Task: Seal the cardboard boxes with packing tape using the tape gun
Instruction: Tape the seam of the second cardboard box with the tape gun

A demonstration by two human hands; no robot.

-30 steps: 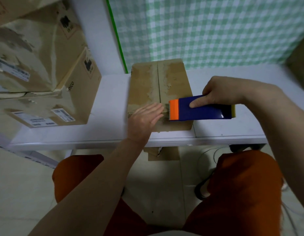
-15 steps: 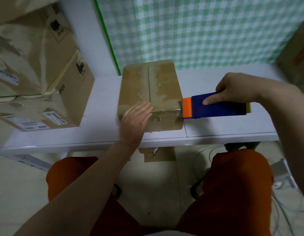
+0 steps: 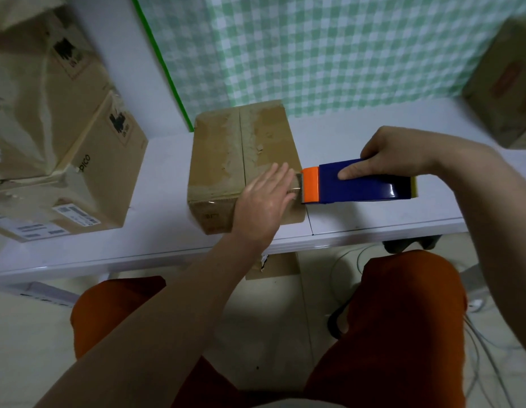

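Our right hand (image 3: 394,154), gripping the tape gun (image 3: 359,185), had drawn it just past the cardboard box (image 3: 226,160) edge on the table (image 3: 373,213), beyond our flat left hand (image 3: 264,198) fingertips, so the strip looked ready to cut.

On the white table (image 3: 373,228), the left hand (image 3: 266,198) lies flat on the cardboard box (image 3: 226,160) while the right hand (image 3: 385,156) grips the blue-and-orange tape gun (image 3: 359,185) at the box's right edge
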